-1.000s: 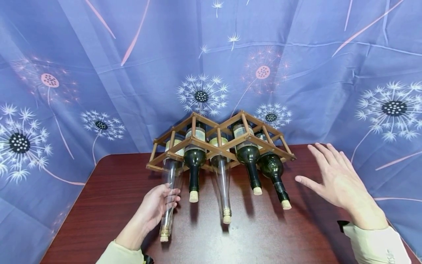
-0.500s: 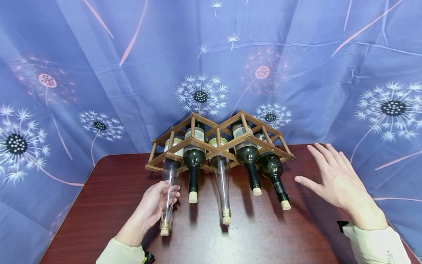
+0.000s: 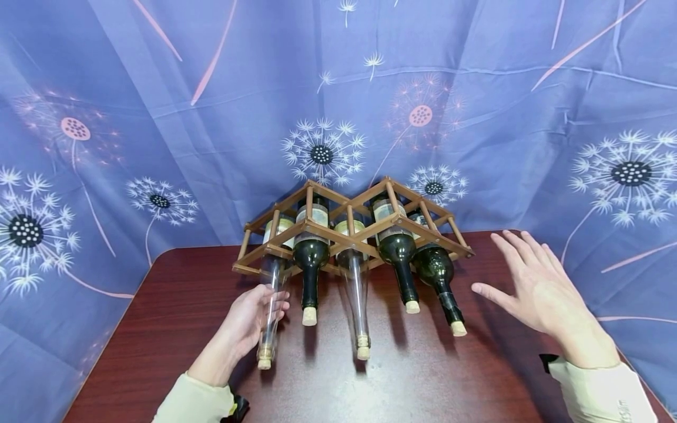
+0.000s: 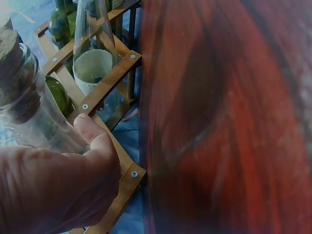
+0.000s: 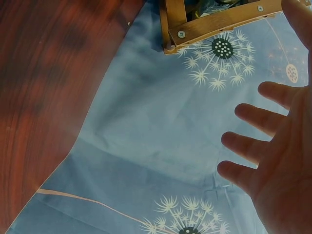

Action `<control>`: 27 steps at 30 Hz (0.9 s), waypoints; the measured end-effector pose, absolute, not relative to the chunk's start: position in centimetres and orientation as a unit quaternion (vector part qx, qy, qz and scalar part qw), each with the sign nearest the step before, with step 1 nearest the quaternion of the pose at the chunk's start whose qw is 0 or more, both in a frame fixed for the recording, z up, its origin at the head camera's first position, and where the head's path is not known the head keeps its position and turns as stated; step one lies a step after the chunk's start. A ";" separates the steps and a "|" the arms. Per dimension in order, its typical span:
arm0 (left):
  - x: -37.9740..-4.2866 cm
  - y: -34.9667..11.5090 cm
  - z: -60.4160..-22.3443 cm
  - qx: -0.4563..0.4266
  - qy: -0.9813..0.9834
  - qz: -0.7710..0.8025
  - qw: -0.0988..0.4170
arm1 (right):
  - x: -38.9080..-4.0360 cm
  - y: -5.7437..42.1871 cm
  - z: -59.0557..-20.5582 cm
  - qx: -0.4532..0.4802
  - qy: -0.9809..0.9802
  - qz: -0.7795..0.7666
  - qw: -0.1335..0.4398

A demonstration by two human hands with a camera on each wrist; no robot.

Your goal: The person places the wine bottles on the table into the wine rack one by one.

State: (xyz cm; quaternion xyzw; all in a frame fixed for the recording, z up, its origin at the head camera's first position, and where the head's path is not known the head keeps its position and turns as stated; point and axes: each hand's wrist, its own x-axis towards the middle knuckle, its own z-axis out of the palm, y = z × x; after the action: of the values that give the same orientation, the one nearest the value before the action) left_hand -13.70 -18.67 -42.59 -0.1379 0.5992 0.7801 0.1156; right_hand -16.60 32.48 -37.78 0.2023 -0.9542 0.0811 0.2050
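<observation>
My left hand (image 3: 240,323) grips the neck of a clear glass bottle (image 3: 267,338) at the left end of a wooden lattice wine rack (image 3: 245,247). The bottle's labelled body lies inside the rack, and its corked end points toward me. In the left wrist view the cork (image 4: 9,46) rises beyond the hand, with the thumb along the glass. Several other corked bottles lie in the rack: a green bottle (image 3: 311,252), another clear bottle (image 3: 358,294) and more green glass. My right hand (image 3: 545,294) hovers right of the rack, fingers spread, holding nothing.
The rack stands at the back of a dark red wooden table (image 3: 174,317). A blue curtain (image 3: 238,135) with dandelion prints hangs right behind it. Bottle necks jut out over the tabletop toward me.
The left hand has pushed the clear bottle farther back into the rack, so its cork sits farther from me. The right hand has stayed almost still.
</observation>
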 end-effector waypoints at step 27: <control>-14.9 -19.1 -42.8 -0.140 0.597 0.784 0.096 | -16.5 32.2 -38.0 0.210 -0.953 0.079 0.202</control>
State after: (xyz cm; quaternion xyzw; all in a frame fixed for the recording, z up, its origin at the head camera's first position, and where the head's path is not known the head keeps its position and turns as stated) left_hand -14.88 -19.07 -42.78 -0.1399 0.5973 0.7838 0.0964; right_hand -16.54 32.16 -37.98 0.2105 -0.9533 0.0791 0.2017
